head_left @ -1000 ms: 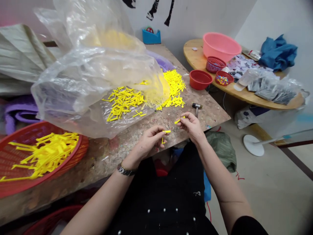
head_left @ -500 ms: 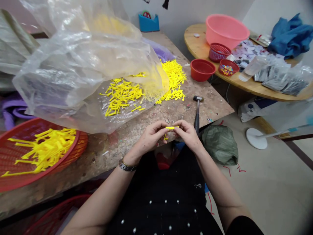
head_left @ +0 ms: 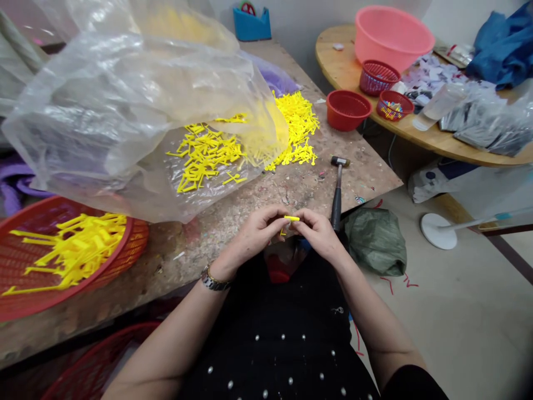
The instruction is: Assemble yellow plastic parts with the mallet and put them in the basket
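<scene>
My left hand (head_left: 259, 231) and my right hand (head_left: 317, 233) meet at the near edge of the worn wooden bench (head_left: 233, 216), fingers pinched together on a small yellow plastic piece (head_left: 291, 219) held between them. A watch sits on my left wrist. Loose yellow plastic pieces (head_left: 208, 158) lie spilled under and beside a big clear plastic bag (head_left: 137, 105), with a further heap (head_left: 297, 125) beyond it. More yellow pieces fill a red basket (head_left: 137, 244) at the left.
A small hammer (head_left: 336, 189) lies on the bench just right of my hands. A round wooden table (head_left: 345, 72) at the back right carries a pink basin (head_left: 393, 36), red baskets (head_left: 347, 108) and bags. A green bag (head_left: 377, 241) lies on the floor.
My two hands came together from being a little apart, joining the yellow pieces they each held. The view tilted slightly downward.
</scene>
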Available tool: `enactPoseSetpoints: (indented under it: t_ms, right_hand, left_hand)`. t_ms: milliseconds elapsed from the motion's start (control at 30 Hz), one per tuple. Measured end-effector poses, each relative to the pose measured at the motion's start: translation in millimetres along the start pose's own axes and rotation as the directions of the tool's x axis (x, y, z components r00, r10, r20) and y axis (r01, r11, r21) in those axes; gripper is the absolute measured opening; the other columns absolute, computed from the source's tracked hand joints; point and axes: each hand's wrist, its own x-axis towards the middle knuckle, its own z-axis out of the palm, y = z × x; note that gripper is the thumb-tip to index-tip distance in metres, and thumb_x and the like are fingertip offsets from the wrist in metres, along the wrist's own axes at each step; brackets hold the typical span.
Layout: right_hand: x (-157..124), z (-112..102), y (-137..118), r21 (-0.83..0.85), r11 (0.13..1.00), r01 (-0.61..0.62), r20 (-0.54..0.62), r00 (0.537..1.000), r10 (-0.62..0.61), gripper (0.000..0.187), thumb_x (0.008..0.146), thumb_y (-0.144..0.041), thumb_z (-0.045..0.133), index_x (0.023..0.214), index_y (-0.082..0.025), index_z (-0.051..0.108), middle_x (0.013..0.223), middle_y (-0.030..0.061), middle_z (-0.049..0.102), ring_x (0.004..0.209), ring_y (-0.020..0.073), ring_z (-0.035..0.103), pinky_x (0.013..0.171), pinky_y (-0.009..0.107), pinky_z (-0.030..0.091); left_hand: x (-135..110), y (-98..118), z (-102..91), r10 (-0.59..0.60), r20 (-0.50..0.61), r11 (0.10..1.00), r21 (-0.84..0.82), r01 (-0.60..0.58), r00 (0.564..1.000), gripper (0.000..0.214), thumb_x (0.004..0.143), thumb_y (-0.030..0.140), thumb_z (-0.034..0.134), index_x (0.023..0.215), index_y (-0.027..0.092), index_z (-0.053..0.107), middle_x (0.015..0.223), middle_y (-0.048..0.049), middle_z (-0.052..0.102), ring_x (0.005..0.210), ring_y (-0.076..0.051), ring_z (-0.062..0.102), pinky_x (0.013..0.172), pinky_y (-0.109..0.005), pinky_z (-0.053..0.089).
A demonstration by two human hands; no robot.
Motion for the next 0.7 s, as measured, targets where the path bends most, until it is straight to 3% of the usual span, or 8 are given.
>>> enactPoseSetpoints:
  t_ms: [167, 333, 500, 700]
  right_hand:
    - [-3, 1, -2, -0.188, 0.982, 0.015, -0.085, 0.996, -0.032, 0.009, 0.088, -0.025, 0.056, 0.082, -0.023, 0.062, 0.075, -0.0022, 0.065, 0.071, 0.0159, 0.06, 0.069, 0.028, 0.044]
    - [-3, 0, 1, -0.208, 0.978, 0.025, -0.214, 0.974, -0.07, 0.012, 0.088, -0.028, 0.058, 0.077, -0.023, 0.059, 0.068, -0.0033, 0.057, 0.063, 0.015, 0.054, 0.064, 0.028, 0.04]
    - [-4, 1, -1, -0.188, 0.98, 0.069, -0.263, 0.957, -0.118, 0.013, 0.09, -0.028, 0.057, 0.08, -0.022, 0.062, 0.072, -0.002, 0.061, 0.067, 0.0149, 0.058, 0.067, 0.027, 0.043]
    - [-6, 6, -4, -0.246, 0.955, 0.168, -0.246, 0.942, -0.229, 0.018, 0.094, -0.024, 0.052, 0.097, -0.02, 0.069, 0.089, 0.0029, 0.072, 0.082, 0.0175, 0.067, 0.077, 0.028, 0.049]
  left_hand:
    - [0, 2, 4.2, -0.025, -0.077, 0.999, -0.021, 0.024, 0.997, 0.028, 0.085, 0.046, 0.067, 0.092, 0.019, 0.071, 0.079, -0.0034, 0.068, 0.063, -0.015, 0.063, 0.052, -0.022, 0.051]
    - [1, -2, 6.1, -0.138, -0.192, 0.986, -0.115, 0.117, 0.972, 0.029, 0.081, 0.045, 0.069, 0.095, 0.019, 0.067, 0.075, -0.0018, 0.067, 0.061, -0.016, 0.065, 0.05, -0.022, 0.052]
    - [2, -8, 7.5, -0.146, -0.201, 0.984, -0.132, 0.121, 0.969, 0.032, 0.084, 0.041, 0.066, 0.108, 0.02, 0.067, 0.076, -0.0014, 0.067, 0.062, -0.016, 0.066, 0.052, -0.023, 0.054]
    - [3, -7, 10.3, -0.096, -0.177, 0.993, -0.08, 0.083, 0.98, 0.027, 0.086, 0.042, 0.064, 0.095, 0.017, 0.069, 0.078, -0.002, 0.067, 0.069, -0.015, 0.064, 0.061, -0.024, 0.058]
